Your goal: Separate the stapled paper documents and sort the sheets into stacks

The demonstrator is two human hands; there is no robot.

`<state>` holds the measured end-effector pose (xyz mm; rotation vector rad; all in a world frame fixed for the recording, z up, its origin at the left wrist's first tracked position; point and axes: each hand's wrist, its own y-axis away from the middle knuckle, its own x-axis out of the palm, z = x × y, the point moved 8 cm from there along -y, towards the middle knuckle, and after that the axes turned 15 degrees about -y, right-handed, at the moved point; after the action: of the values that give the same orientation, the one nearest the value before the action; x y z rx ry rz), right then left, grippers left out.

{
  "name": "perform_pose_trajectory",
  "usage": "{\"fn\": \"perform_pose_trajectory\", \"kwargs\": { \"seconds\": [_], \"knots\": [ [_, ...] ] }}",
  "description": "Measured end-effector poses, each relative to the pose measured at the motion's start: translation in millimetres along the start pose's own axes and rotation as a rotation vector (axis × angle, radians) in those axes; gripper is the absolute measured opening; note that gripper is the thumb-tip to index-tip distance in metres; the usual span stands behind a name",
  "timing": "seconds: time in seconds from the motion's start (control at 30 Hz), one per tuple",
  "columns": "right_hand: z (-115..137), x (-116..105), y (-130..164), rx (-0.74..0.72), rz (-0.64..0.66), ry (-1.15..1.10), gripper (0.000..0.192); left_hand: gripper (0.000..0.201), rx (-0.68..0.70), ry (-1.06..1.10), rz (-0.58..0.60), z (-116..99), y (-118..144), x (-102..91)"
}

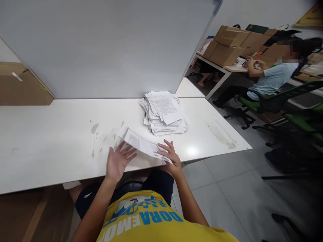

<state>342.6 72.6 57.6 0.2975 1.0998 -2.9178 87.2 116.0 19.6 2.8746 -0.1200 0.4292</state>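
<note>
Printed paper (141,143), slightly curved, is held tilted above the front of the table; how many sheets it is, I cannot tell. My right hand (173,158) grips its right end, with some fingers spread over the edge. My left hand (118,163) is open, palm up, fingers stretched out by the paper's lower left edge; whether they touch it is unclear. Just beyond the paper lies an uneven stack of printed sheets (166,109), its edges sticking out at different angles.
The white table (68,141) has worn, stained patches. A whiteboard-like panel (113,47) rises along its back edge, with a cardboard box (22,84) at the left. Rightward, a seated person (272,79) is at another desk with cardboard boxes (227,43); green chairs (254,106) stand nearby.
</note>
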Motion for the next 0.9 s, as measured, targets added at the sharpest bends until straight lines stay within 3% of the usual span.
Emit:
{"fn": "perform_pose_trajectory", "kwargs": {
  "seconds": [0.07,0.17,0.27,0.33,0.43,0.53,0.63,0.7,0.8,0.9],
  "knots": [
    [-16,-3,23,0.178,0.021,-0.083,0.026,0.081,-0.097,0.043,-0.046,2,2,-9.5],
    [-31,-9,46,0.392,0.079,-0.167,0.025,0.074,-0.197,-0.202,-0.026,13,3,-16.4],
    [-30,-12,55,0.462,0.033,-0.217,0.029,0.067,-0.121,-0.483,-0.022,23,0,-11.3],
    [-29,-12,60,0.497,-0.058,-0.265,0.030,0.057,-0.017,-0.618,-0.089,25,-4,-8.0],
    [-35,-13,71,0.619,-0.312,-0.431,0.031,0.043,0.072,-0.736,-0.182,23,-6,-6.7],
    [-44,-11,75,0.721,-0.530,-0.613,0.044,0.036,0.211,-0.809,-0.207,4,-3,-3.4],
    [-43,1,54,0.715,-0.455,-0.599,0.058,0.037,0.414,-0.870,-0.245,-23,3,0.6],
    [-41,3,38,0.661,-0.423,-0.458,0.051,0.036,0.554,-0.891,-0.298,-39,4,0.4],
    [-37,-4,22,0.538,-0.494,-0.239,0.035,0.036,0.796,-0.861,-0.348,-56,2,-2.6],
    [-41,-1,16,0.441,-0.481,-0.168,0.043,0.042,0.999,-0.824,-0.303,-60,3,-7.6]
  ]
}}
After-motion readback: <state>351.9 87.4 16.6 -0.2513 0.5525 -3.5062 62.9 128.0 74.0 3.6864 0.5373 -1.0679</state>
